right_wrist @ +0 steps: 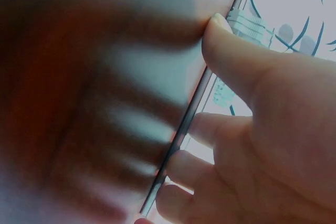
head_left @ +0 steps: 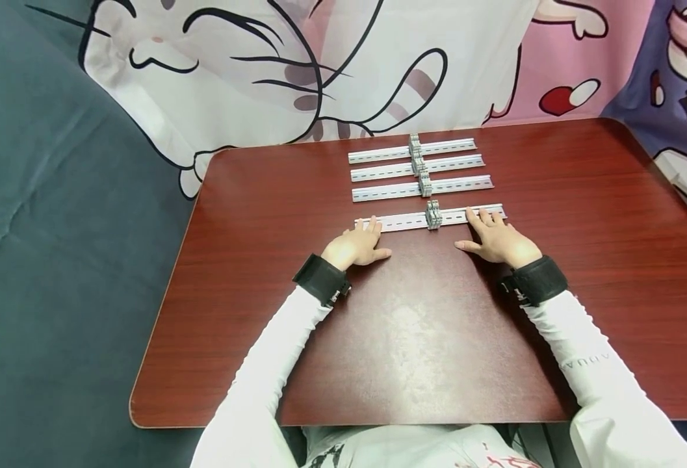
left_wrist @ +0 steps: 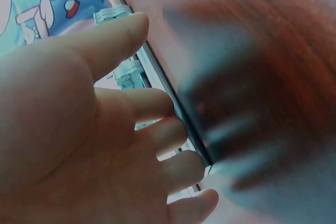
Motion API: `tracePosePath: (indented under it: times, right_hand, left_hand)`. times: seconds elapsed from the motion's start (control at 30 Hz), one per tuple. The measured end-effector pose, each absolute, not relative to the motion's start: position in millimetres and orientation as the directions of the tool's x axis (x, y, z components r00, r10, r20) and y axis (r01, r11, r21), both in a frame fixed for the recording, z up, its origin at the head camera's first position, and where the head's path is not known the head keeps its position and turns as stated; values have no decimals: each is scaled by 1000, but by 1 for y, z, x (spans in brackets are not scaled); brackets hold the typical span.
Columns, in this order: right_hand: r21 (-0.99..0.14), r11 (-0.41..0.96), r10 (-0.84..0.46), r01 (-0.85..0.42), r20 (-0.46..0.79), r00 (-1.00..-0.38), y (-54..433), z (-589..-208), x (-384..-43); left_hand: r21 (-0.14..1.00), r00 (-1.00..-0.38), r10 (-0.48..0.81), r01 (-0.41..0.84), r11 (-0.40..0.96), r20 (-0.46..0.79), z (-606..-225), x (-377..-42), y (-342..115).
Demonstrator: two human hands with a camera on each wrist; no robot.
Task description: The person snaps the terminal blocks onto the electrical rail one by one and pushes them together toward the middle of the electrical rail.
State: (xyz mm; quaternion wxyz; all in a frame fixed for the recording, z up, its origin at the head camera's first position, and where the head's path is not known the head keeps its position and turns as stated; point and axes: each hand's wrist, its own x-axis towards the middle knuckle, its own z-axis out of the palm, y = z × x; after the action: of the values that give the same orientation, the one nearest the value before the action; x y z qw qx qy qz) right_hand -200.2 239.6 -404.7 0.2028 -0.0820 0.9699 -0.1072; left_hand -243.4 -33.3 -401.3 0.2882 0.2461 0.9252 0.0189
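Note:
In the head view, a slotted metal DIN rail (head_left: 403, 222) lies across the table, with a small cluster of grey terminal blocks (head_left: 433, 215) mounted near its middle. My left hand (head_left: 355, 247) lays its outstretched fingers on the rail's left end. Near the right end, the fingers of my right hand (head_left: 500, 241) rest on the same rail, thumb spread toward the middle. Both wrist views show the palms, the left hand (left_wrist: 58, 124) and right hand (right_wrist: 262, 140) with fingertips at the rail's edge. Neither hand is curled round it.
Behind it, three similar rails lie roughly parallel: a nearer one (head_left: 387, 192), a middle one (head_left: 381, 171) and a farthest one (head_left: 378, 155), each with grey blocks near mid-length. The reddish-brown table (head_left: 407, 338) ends at a cartoon-print curtain (head_left: 390, 65).

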Motion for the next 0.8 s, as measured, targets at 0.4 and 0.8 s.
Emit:
tracePosePath:
  times: [0.4,0.8]
  right_hand:
    - [-249,966,-177,-73,-429,-886,239,-404,-213]
    - [-261,963,-179,-66,-439,-881,238,-404,-215]
  left_hand:
    - [196,-720,469,433,880,-512,-401,-249,-36]
    - [216,-700,491,448,868,-518,-400,-253,-38]
